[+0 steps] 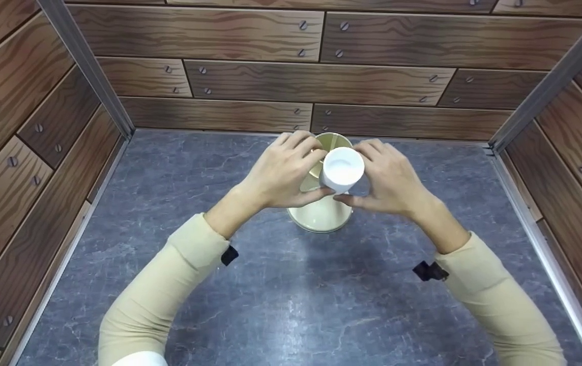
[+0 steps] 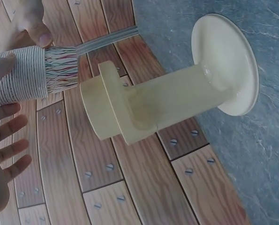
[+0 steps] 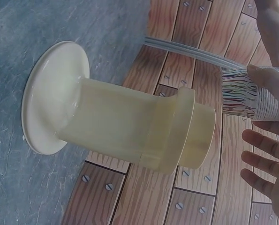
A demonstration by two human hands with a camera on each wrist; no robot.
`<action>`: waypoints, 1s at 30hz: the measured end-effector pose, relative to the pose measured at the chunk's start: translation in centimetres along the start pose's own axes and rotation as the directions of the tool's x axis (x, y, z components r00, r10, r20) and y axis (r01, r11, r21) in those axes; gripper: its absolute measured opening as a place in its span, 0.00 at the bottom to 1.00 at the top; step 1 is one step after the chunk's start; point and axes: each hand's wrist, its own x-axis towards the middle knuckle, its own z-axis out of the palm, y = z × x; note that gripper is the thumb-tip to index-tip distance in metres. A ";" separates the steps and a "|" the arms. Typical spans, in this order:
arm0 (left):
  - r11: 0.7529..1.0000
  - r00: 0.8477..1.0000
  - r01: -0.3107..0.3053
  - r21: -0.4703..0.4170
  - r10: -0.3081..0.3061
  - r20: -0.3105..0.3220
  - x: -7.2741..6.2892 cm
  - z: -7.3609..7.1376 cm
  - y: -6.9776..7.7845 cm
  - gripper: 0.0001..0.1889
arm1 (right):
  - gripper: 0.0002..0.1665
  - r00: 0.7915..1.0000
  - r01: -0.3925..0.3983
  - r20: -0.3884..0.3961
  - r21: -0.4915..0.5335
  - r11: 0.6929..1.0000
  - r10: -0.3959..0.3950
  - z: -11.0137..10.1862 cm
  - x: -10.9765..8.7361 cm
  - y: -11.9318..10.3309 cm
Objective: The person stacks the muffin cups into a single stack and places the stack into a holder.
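A stack of nested paper cups (image 1: pixel 343 169) stands mouth up between both hands. The left wrist view shows its ribbed white rims and the coloured wavy lines on the lowest cup (image 2: pixel 62 68). My left hand (image 1: pixel 291 170) pinches the stack from the left with thumb and index finger, its other fingers extended. From the right, my right hand (image 1: pixel 393 178) holds the same stack between thumb and index finger. Under the stack stands a cream pedestal holder (image 1: pixel 320 216) with an open round top, a wide collar and a flared base. In the wrist views, the lowest cup is just apart from that top.
The holder rests on a dark blue marbled tabletop (image 1: pixel 250 284). Wood-patterned panels (image 1: pixel 255 79) enclose the back and both sides, with metal strips along the edges (image 1: pixel 545 249). Small black devices (image 1: pixel 429 271) sit at the sleeve cuffs.
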 end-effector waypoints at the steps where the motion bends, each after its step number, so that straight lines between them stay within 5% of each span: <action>1: 1.000 1.000 0.001 0.003 -0.001 0.000 0.0 0.0 -0.1 0.32 | 0.47 1.000 -0.001 -0.003 -0.002 1.000 0.001 0.0 0.1 0.0; 30: 0.996 0.996 0.082 0.038 -0.081 -0.027 1.9 -0.1 -1.6 0.30 | 0.50 0.997 -0.076 0.005 -0.024 0.997 0.076 -0.7 3.0 1.7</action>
